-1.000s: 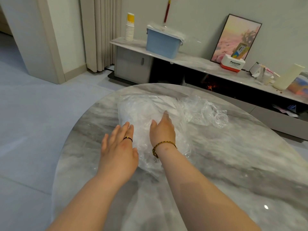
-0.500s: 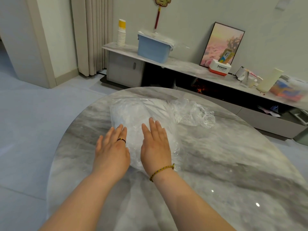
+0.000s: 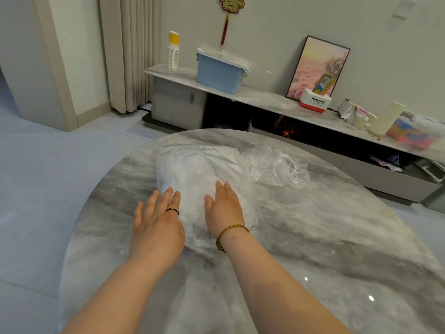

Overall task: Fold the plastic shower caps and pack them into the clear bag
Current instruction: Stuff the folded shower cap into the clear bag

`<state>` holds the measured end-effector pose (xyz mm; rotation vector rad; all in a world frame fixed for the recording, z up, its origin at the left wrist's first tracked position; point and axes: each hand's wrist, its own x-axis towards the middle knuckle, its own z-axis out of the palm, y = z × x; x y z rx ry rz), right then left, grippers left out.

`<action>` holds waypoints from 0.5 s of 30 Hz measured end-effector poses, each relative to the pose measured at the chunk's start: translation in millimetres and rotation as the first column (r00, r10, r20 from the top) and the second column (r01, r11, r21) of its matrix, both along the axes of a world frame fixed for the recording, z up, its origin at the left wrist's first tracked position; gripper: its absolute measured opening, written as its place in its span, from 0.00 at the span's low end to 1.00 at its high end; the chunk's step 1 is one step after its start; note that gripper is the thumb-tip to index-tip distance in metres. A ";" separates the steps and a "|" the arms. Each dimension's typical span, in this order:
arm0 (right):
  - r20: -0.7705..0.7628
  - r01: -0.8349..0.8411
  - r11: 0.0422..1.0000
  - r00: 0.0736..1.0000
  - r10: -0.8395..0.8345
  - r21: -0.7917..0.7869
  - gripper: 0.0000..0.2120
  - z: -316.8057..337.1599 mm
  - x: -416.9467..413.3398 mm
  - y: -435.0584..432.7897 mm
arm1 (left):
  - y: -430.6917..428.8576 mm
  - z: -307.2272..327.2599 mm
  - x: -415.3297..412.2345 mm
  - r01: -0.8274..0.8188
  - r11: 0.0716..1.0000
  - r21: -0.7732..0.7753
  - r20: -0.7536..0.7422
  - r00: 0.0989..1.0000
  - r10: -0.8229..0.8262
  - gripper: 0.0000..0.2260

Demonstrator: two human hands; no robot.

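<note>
If the stuffed clear bag (image 3: 192, 169) is pressed too hard, the slick film could be slid across the glossy table (image 3: 337, 237), or caps squeezed back out; its mouth cannot be made out. Both palms are laid flat, fingers straight, nothing gripped: right hand (image 3: 225, 208) on the bag, left hand (image 3: 156, 222) at its near-left edge. Bag is seen mid-table, puffy, crinkled, whitish. One loose shower cap (image 3: 279, 167) is seen crumpled just beside it.

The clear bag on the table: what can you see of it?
The clear bag is wrinkled plastic, bulging with whitish film inside, with a small label near its far edge. It lies on the marble table. The left hand and right hand rest flat on its near end; crumpled plastic lies at its right side.
</note>
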<state>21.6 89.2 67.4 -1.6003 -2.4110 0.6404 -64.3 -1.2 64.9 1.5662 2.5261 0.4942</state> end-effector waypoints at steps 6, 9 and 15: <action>-0.047 0.016 0.986 0.999 -0.009 0.166 0.24 6.6 17.1 -28.6 | -3.7 5.8 2.5 0.007 0.998 0.055 -0.014 1.000 -0.007 0.22; -0.148 0.007 0.983 0.989 0.021 0.183 0.22 12.5 29.8 -37.5 | -5.6 5.1 4.0 0.024 0.988 0.152 0.004 1.000 -0.025 0.21; -0.403 0.179 0.929 0.915 -0.036 0.323 0.20 16.7 73.4 -46.3 | -9.2 -1.2 18.3 0.196 0.790 0.581 -0.112 0.981 -0.160 0.13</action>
